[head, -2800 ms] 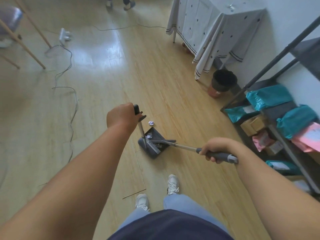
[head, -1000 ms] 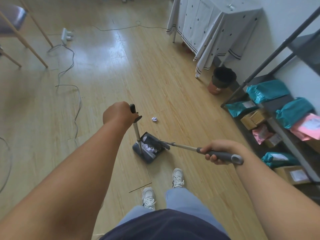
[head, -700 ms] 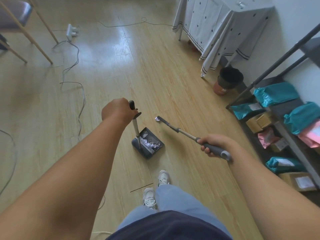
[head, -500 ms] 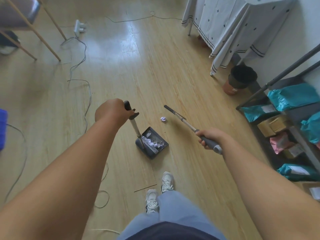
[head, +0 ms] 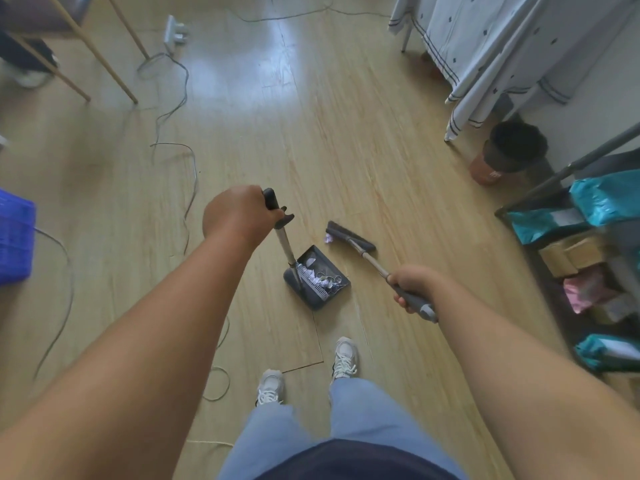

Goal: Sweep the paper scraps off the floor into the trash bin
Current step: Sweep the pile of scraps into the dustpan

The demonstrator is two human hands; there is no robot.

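Left hand (head: 239, 216) is clenched around the dustpan (head: 317, 277) handle, right hand (head: 414, 284) grips the broom (head: 349, 239). One scrap (head: 328, 239) sits right at the bristles (more lie in the pan). Bin (head: 509, 152) is well apart, by the tablecloth (head: 485, 39).

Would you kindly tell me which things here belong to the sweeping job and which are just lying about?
Job:
dark grey long-handled dustpan
dark flat-headed broom
crumpled white paper scrap
black-lined trash bin

Lying about:
grey floor cables
white power strip
blue plastic crate
teal parcels
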